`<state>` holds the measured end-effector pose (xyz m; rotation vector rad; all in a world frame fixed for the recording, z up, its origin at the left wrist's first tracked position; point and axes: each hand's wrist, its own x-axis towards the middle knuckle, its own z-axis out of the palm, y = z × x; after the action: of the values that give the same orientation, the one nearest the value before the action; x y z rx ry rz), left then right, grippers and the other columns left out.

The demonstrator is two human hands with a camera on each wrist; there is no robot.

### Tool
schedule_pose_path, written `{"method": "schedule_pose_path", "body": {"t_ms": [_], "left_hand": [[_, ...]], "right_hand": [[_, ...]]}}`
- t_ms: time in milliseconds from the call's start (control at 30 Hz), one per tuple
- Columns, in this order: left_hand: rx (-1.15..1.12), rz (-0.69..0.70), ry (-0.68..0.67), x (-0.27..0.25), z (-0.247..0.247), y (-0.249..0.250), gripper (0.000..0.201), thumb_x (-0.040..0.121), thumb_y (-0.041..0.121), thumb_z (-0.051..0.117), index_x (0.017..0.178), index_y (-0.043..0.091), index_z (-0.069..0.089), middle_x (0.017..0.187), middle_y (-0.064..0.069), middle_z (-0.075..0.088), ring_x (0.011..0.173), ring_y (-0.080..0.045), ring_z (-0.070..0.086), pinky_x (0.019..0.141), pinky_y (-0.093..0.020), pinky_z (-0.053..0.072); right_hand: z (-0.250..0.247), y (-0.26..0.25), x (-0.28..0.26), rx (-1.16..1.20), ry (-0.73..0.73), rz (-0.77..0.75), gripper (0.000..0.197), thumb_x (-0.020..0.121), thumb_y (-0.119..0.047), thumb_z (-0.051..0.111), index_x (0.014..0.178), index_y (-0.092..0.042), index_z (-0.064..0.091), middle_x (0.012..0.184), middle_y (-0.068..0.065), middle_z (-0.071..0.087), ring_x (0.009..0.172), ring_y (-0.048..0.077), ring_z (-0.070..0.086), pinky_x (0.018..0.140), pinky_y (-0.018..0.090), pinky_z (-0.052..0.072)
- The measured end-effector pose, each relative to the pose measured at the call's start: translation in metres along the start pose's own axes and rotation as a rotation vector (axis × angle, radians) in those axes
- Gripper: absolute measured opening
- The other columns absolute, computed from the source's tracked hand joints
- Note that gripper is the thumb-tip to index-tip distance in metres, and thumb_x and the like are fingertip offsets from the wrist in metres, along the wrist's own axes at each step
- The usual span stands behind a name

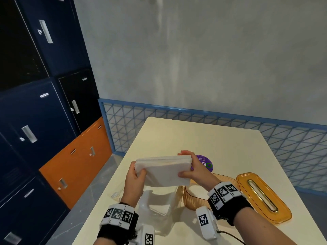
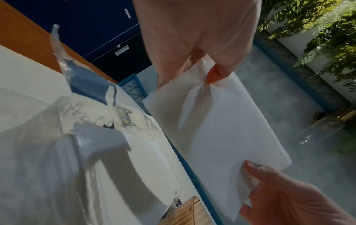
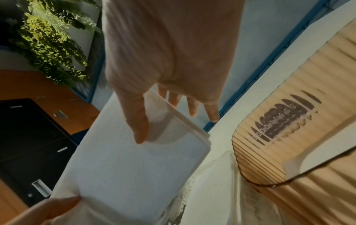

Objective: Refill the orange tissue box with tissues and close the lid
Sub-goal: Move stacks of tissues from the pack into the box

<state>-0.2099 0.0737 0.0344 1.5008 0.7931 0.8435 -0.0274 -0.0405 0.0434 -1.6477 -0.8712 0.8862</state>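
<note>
A stack of white tissues (image 1: 162, 167) hangs in the air above the table, held at both short ends. My left hand (image 1: 137, 171) pinches its left end, thumb on the near face. My right hand (image 1: 185, 164) grips the right end, with the thumb (image 3: 140, 126) on the near face and the fingers behind. The orange ribbed tissue box (image 1: 193, 198) stands open just below and to the right, partly hidden by my right wrist. Its orange lid (image 1: 263, 197), with a gold slot, lies flat on the table to the right. The left wrist view shows the tissue stack (image 2: 212, 137) and the box (image 2: 190, 213).
An opened clear plastic tissue wrapper (image 1: 155, 206) lies crumpled on the cream table (image 1: 230, 147) under the stack, left of the box. A purple round sticker (image 1: 206, 163) sits behind my right hand. Blue and orange lockers (image 1: 53, 121) stand left; a blue mesh fence (image 1: 230, 121) runs behind.
</note>
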Motion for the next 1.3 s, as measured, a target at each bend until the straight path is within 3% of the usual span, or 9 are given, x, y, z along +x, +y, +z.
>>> {"method": "schedule_pose_path", "body": {"t_ms": [167, 367, 500, 633, 767, 933, 1000, 1133, 1300], "left_hand": [[-0.018, 0.019, 0.026, 0.004, 0.001, -0.006, 0.027, 0.092, -0.003, 0.044, 0.114, 0.011, 0.049, 0.104, -0.002, 0.059, 0.097, -0.015, 0.057, 0.081, -0.023, 0.047], [0.069, -0.081, 0.074, -0.005, 0.007, -0.033, 0.035, 0.086, -0.011, 0.041, 0.112, 0.012, 0.037, 0.093, 0.0, 0.047, 0.085, -0.022, 0.048, 0.067, -0.023, 0.043], [0.046, -0.063, 0.055, -0.004, 0.015, -0.03, 0.037, 0.087, -0.012, 0.038, 0.113, 0.014, 0.036, 0.093, 0.0, 0.048, 0.078, -0.017, 0.052, 0.064, -0.025, 0.045], [0.05, -0.043, 0.088, -0.003, 0.015, -0.031, 0.044, 0.086, -0.012, 0.038, 0.117, 0.019, 0.033, 0.098, -0.001, 0.048, 0.083, -0.023, 0.054, 0.069, -0.033, 0.049], [0.145, -0.069, 0.061, -0.006, 0.011, -0.042, 0.041, 0.091, -0.007, 0.038, 0.117, 0.024, 0.031, 0.109, -0.011, 0.049, 0.092, -0.028, 0.053, 0.076, -0.033, 0.046], [0.185, 0.046, 0.115, 0.009, 0.022, -0.02, 0.035, 0.095, 0.005, 0.044, 0.123, 0.022, 0.033, 0.105, -0.009, 0.055, 0.089, -0.024, 0.055, 0.076, -0.037, 0.048], [0.172, 0.045, 0.08, 0.02, 0.035, -0.01, 0.043, 0.094, 0.006, 0.048, 0.131, 0.022, 0.031, 0.103, -0.012, 0.056, 0.089, -0.026, 0.057, 0.079, -0.04, 0.049], [0.279, -0.01, -0.096, 0.03, 0.085, 0.0, 0.054, 0.093, 0.005, 0.05, 0.139, 0.018, 0.026, 0.093, -0.011, 0.05, 0.077, -0.02, 0.05, 0.064, -0.028, 0.039], [0.529, -0.077, -0.297, 0.026, 0.142, -0.015, 0.056, 0.091, 0.002, 0.047, 0.141, 0.016, 0.027, 0.111, -0.018, 0.061, 0.1, -0.032, 0.059, 0.085, -0.035, 0.046]], "right_hand": [[0.007, -0.001, 0.004, 0.086, 0.055, 0.002, 0.036, 0.083, -0.001, 0.066, 0.105, -0.026, 0.053, 0.109, 0.0, 0.064, 0.105, 0.019, 0.06, 0.093, 0.033, 0.05], [0.022, 0.022, 0.0, -0.074, 0.04, 0.086, 0.028, 0.086, 0.002, 0.057, 0.103, -0.019, 0.047, 0.096, 0.004, 0.057, 0.09, 0.017, 0.056, 0.077, 0.027, 0.05], [0.023, 0.018, 0.006, -0.126, 0.079, 0.057, 0.022, 0.088, -0.007, 0.055, 0.103, -0.02, 0.047, 0.099, 0.005, 0.055, 0.093, 0.022, 0.055, 0.082, 0.037, 0.048], [0.02, 0.018, 0.004, -0.09, 0.091, 0.06, 0.022, 0.089, -0.007, 0.056, 0.104, -0.021, 0.047, 0.099, 0.004, 0.055, 0.091, 0.018, 0.055, 0.073, 0.03, 0.049], [0.02, 0.026, 0.001, -0.195, 0.072, 0.101, 0.02, 0.092, -0.005, 0.054, 0.108, -0.014, 0.046, 0.102, 0.004, 0.056, 0.098, 0.018, 0.055, 0.088, 0.033, 0.048], [0.005, 0.01, 0.004, -0.07, 0.208, 0.113, 0.023, 0.092, -0.006, 0.053, 0.115, -0.011, 0.051, 0.112, 0.008, 0.06, 0.101, 0.021, 0.058, 0.088, 0.032, 0.049], [-0.013, 0.003, 0.0, -0.03, 0.28, 0.136, 0.028, 0.092, -0.004, 0.053, 0.12, -0.007, 0.052, 0.113, 0.009, 0.062, 0.097, 0.019, 0.058, 0.086, 0.032, 0.049], [-0.064, 0.009, -0.019, -0.044, 0.425, 0.271, 0.03, 0.092, -0.01, 0.055, 0.121, -0.007, 0.054, 0.115, 0.012, 0.063, 0.097, 0.024, 0.061, 0.084, 0.034, 0.051], [-0.099, 0.035, -0.042, -0.34, 0.508, 0.462, 0.039, 0.091, -0.013, 0.057, 0.126, 0.001, 0.05, 0.125, 0.016, 0.058, 0.107, 0.028, 0.057, 0.082, 0.03, 0.046]]}}
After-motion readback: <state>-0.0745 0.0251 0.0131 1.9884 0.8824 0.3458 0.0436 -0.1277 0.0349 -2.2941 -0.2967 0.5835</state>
